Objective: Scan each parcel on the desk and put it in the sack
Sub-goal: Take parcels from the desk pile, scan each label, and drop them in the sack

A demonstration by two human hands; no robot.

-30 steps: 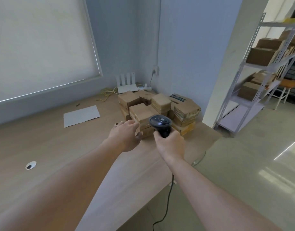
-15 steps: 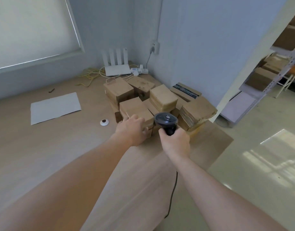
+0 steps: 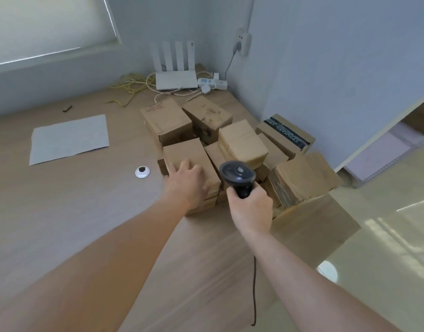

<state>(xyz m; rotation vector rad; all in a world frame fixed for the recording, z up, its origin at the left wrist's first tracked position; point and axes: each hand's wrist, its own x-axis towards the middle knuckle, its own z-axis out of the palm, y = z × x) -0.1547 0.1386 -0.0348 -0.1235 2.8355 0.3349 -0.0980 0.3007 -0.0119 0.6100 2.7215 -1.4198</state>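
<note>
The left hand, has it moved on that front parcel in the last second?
Yes. The left hand has slid forward over the top of the front parcel, toward the wall, and its fingers now lie across the top instead of at the near edge.

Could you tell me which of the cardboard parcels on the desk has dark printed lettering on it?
It is the parcel at the far right by the wall: a black band with lettering runs along its top. The others nearby look plain brown, or carry only faint red marks.

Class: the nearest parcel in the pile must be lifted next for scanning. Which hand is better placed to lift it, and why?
The left hand. It already rests on the nearest parcel, fingers spread over its top. The right hand is occupied, gripping the scanner beside the pile.
</note>
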